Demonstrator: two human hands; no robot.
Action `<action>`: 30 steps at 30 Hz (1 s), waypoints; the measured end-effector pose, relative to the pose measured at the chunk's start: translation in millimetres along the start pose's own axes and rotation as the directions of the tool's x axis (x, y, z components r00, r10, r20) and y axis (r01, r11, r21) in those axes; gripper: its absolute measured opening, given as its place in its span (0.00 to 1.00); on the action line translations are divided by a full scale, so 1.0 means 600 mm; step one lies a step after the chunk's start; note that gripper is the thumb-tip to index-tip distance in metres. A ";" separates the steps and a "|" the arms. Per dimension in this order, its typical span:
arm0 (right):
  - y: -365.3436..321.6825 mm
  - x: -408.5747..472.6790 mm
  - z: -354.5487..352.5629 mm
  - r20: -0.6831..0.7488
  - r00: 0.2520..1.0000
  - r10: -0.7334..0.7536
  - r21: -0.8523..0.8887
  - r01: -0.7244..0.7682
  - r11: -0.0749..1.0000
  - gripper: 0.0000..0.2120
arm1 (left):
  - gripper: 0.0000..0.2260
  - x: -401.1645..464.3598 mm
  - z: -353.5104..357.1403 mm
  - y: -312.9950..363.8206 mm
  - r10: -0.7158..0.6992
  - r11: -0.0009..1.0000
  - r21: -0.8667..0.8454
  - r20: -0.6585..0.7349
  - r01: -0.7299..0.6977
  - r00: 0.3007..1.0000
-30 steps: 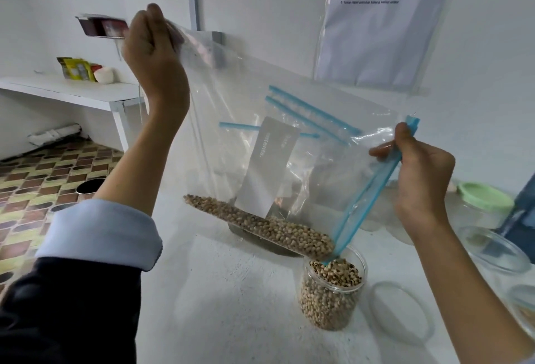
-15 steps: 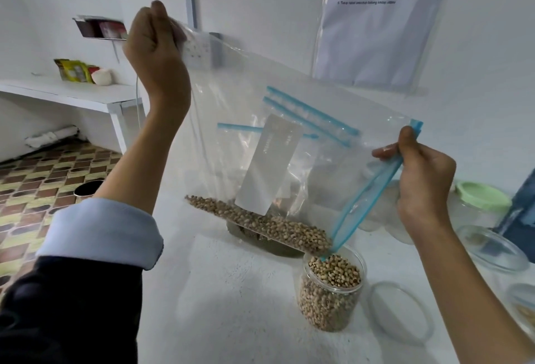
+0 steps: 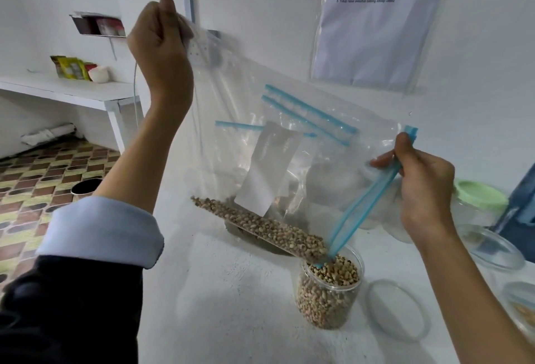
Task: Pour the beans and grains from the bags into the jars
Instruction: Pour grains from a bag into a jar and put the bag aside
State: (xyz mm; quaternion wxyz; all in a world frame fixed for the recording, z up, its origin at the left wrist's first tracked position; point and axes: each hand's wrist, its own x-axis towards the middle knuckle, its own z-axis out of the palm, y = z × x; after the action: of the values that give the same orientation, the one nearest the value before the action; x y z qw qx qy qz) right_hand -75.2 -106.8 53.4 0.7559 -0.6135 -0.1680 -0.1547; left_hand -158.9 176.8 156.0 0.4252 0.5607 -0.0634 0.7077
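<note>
Bean level in jar [image 3: 328, 297] up slightly; left hand [image 3: 159, 45] and right hand [image 3: 422, 187] both pinching tilted zip bag [image 3: 289, 143].

Soft even daylight, wide-angle edge distortion

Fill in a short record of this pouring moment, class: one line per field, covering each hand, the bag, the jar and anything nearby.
left hand: raised, grips the closed bottom corner of the bag
right hand: pinches the blue zip edge near the bag's mouth
bag: clear, tilted, its lower corner at the jar's opening
beans: gathered along the bag's low edge, by the mouth
jar: clear, upright, lidless, nearly full
clear lid: flat on the table beside the jar
green-lidded jar: behind the right hand
</note>
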 end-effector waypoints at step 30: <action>0.008 0.014 -0.021 -0.039 0.999 -0.025 -0.084 0.022 0.996 0.18 | 0.16 -0.006 0.013 0.021 0.050 0.997 0.055 0.081 -0.055 0.995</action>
State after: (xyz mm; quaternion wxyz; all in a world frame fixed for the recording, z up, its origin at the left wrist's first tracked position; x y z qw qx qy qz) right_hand -64.7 -118.2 50.5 0.7309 -0.6395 -0.1535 -0.1826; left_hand -161.9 162.4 160.5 0.3873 0.5986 -0.0747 0.6972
